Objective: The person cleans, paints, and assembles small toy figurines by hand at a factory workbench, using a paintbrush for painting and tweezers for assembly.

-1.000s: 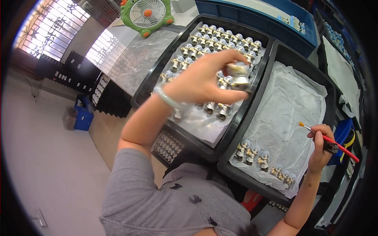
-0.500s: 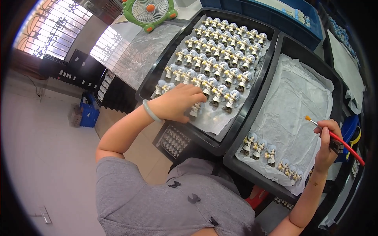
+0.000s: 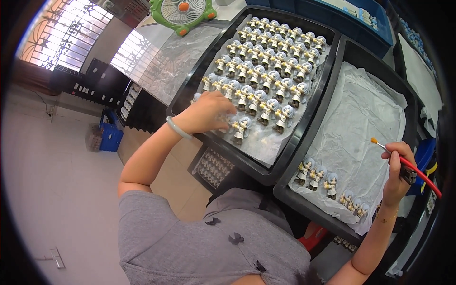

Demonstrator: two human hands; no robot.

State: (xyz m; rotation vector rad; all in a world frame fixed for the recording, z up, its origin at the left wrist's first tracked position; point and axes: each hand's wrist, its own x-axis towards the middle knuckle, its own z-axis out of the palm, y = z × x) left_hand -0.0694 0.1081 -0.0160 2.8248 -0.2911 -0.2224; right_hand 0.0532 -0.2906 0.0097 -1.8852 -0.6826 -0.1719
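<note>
- Figurines (image 3: pixel 266 76) stand in rows on a lined black tray (image 3: pixel 190 90); my left hand (image 3: pixel 209 111) curls over the nearest row, fingers closed around one I can't quite see.
- My right hand (image 3: pixel 396 166) pinches a red brush (image 3: pixel 408 166), raised over the second tray (image 3: pixel 308 142).
- Six figurines (image 3: pixel 316 175) stand at that tray's near edge.
</note>
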